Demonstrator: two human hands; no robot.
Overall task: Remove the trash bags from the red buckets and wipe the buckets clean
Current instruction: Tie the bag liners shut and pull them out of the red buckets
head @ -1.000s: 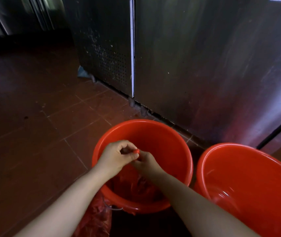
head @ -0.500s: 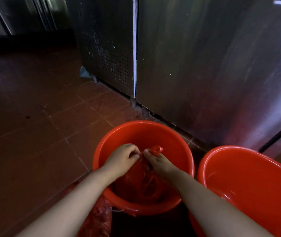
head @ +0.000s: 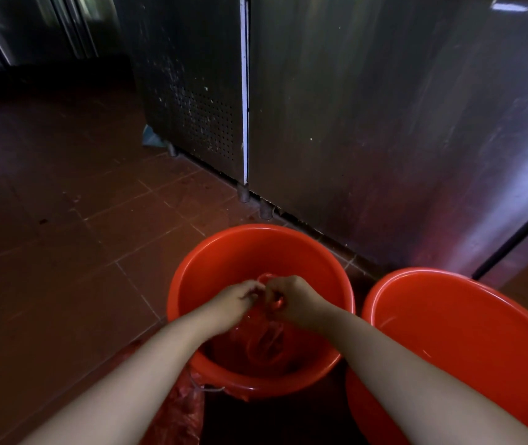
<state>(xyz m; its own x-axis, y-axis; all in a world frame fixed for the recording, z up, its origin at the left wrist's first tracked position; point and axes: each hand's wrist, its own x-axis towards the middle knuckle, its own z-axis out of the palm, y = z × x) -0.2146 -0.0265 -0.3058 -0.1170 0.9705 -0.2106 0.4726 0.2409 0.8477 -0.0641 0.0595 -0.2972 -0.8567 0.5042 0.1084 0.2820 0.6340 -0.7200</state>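
Two red buckets stand on the tiled floor. The nearer-left bucket (head: 250, 252) holds a red trash bag (head: 264, 345) bunched up inside it. Over that bucket my left hand (head: 235, 300) and my right hand (head: 293, 300) meet, each pinching the gathered top of the bag. The bag's neck loops between my fingers. The right bucket (head: 468, 335) is larger and looks bare inside, with a wet sheen.
A stainless steel cabinet (head: 384, 123) rises just behind both buckets, with a perforated panel (head: 198, 120) on its left. Crumpled red plastic (head: 176, 409) lies on the floor by my left forearm. Brown floor tiles (head: 63, 236) stretch away to the left.
My hands have stayed over the left bucket, working the bag's top. The right hand has turned over the gathered neck, and the bag's loose end no longer sticks up.
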